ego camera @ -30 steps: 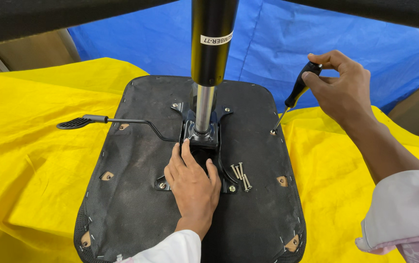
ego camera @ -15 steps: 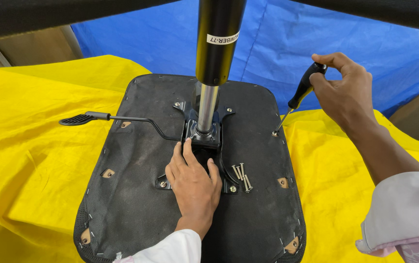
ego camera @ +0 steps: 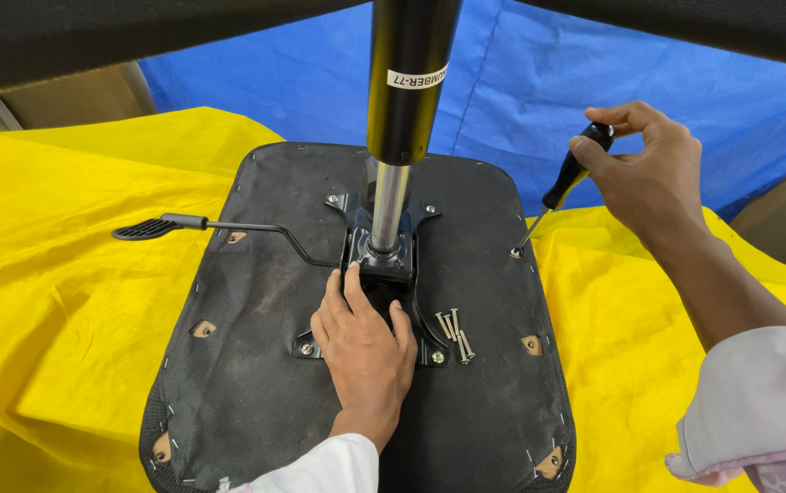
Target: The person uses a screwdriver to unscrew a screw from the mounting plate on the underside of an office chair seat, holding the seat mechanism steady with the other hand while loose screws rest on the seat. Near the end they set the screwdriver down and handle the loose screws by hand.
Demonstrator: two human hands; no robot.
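Resting underside-up on crumpled yellow plastic sheet [ego camera: 64,301]: black fabric-covered chair seat base [ego camera: 256,365], black gas-lift column [ego camera: 408,82] standing upright from centre plate. Risk: seat sliding on slick sheet under driving force. Left hand [ego camera: 365,342] pressing flat, fingers spread, on black metal mechanism plate [ego camera: 384,265]. Right hand [ego camera: 644,169] fingers gripping black-handled screwdriver [ego camera: 562,187], tip sitting tilted in edge screw, likely camming out. Loose silver screws [ego camera: 455,330] lying uncontained, likely rolling off. No containers showing.

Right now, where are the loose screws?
In the head view, the loose screws lie on the upturned black seat base, just right of the left hand and beside the mounting plate, toward the seat's near half.
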